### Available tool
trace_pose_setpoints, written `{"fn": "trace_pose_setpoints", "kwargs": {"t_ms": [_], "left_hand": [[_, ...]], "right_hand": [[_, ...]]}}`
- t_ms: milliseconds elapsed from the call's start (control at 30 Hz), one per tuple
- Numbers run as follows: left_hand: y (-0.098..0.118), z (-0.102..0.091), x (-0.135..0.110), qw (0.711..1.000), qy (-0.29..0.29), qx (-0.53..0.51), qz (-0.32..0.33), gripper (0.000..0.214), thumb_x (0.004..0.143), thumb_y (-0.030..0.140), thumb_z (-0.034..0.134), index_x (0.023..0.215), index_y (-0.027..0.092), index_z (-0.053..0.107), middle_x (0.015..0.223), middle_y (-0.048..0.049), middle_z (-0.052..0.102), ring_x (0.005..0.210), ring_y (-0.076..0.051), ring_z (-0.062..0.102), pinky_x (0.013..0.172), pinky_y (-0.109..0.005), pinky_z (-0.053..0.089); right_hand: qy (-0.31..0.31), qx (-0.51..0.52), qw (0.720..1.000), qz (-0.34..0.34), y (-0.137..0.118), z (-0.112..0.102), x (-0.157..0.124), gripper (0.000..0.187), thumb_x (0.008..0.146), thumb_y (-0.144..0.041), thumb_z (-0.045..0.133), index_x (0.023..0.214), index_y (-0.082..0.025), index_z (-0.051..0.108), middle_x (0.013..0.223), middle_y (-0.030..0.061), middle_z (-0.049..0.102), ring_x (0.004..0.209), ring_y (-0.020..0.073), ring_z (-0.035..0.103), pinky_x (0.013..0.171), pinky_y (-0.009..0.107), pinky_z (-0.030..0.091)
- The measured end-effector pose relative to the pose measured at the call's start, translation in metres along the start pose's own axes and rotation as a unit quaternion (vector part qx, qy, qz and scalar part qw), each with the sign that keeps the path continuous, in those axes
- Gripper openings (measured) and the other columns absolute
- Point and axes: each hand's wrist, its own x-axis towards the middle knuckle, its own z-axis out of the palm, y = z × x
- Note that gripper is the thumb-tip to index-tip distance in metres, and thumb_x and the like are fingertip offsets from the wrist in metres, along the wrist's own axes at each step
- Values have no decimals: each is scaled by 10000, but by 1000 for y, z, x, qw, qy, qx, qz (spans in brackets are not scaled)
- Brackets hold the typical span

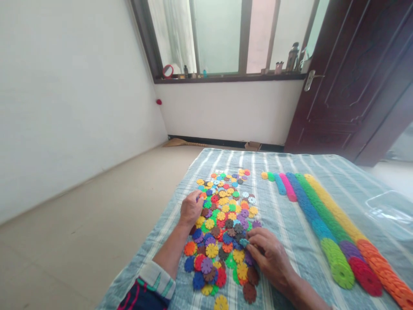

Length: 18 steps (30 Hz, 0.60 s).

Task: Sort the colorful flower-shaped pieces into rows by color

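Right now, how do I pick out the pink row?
On the striped blanket, look right of the loose disc pile to the rows. The pink row is short, at the far end, left of the long blue row. No other row is pink.

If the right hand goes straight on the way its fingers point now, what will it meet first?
The right hand points left into the pile of coloured discs. It would probably meet the loose discs just beyond the teal disc at its fingertips almost at once.
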Motion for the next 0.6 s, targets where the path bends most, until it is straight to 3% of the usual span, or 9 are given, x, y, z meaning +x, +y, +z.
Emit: {"fn": "trace_pose_setpoints", "kwargs": {"t_ms": [267, 600], "left_hand": [[1, 3, -7, 999, -52, -4, 2, 295, 823, 193, 525, 1046, 215, 718, 1125, -50, 743, 1077, -209, 676, 992, -308, 496], [-1, 6, -8, 996, -57, -64, -3, 260, 810, 247, 510, 937, 225, 737, 1022, -28, 768, 988, -209, 703, 943, -300, 522]], "right_hand": [[2, -15, 1000, -7, 1, -3, 0, 154, 881, -195, 584, 736, -220, 630, 928, 61, 698, 893, 215, 652, 805, 345, 509], [10, -16, 1000, -5, 0, -6, 1, 140, 865, -188, 603, 733, -219, 640, 921, 57, 705, 887, 208, 656, 809, 335, 511]]}}
